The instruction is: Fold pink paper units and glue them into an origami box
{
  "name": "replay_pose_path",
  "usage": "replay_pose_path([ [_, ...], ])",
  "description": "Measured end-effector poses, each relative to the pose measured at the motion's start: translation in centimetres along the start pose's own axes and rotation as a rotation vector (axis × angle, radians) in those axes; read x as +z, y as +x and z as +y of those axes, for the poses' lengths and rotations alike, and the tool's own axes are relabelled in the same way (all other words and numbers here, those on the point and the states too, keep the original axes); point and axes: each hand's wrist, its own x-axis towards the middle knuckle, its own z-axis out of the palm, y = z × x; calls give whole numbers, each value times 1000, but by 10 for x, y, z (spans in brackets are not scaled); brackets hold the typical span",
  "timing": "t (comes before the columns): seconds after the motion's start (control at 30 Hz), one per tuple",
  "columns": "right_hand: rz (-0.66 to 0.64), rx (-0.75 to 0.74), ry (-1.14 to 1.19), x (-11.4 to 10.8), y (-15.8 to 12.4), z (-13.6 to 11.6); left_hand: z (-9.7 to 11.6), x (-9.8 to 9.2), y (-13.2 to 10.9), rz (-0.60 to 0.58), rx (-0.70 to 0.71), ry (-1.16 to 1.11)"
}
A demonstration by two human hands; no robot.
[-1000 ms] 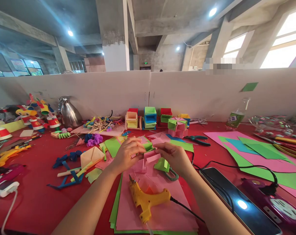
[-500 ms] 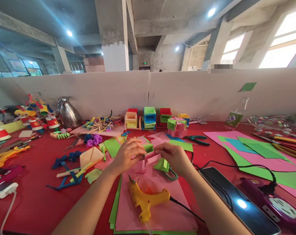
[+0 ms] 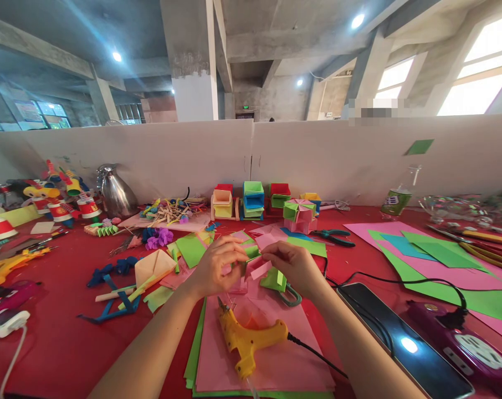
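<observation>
Between my two hands is a small folded piece of pink paper (image 3: 259, 270), with a bit of green paper (image 3: 251, 252) showing behind it. My left hand (image 3: 221, 265) is closed, its fingers curled at the left side of the folded paper. With thumb and fingertips together, my right hand (image 3: 291, 265) pinches the paper's right edge. A folded green paper piece (image 3: 273, 280) lies just below my right hand, beside scissors with a grey-green handle (image 3: 293, 296). Nearer to me, a yellow glue gun (image 3: 251, 335) rests on a stack of pink sheets (image 3: 218, 368).
Small coloured paper boxes (image 3: 254, 199) stand along the back by the white partition (image 3: 338, 155). Pliers (image 3: 334, 237) lie right of them. A phone (image 3: 400, 332) and a purple power strip (image 3: 462, 338) sit at right. Paper scraps (image 3: 155, 269) and a steel jug (image 3: 116, 191) are at left.
The fingers of my left hand have shifted slightly up and apart from the pink paper's left edge. My right hand keeps its pinch in nearly the same place.
</observation>
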Motion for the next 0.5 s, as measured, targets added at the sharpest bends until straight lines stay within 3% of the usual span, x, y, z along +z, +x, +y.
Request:
replay_pose_path([
  [0.5,9,-98,-61,11,-2,1,-2,3,2,81,-12,42],
])
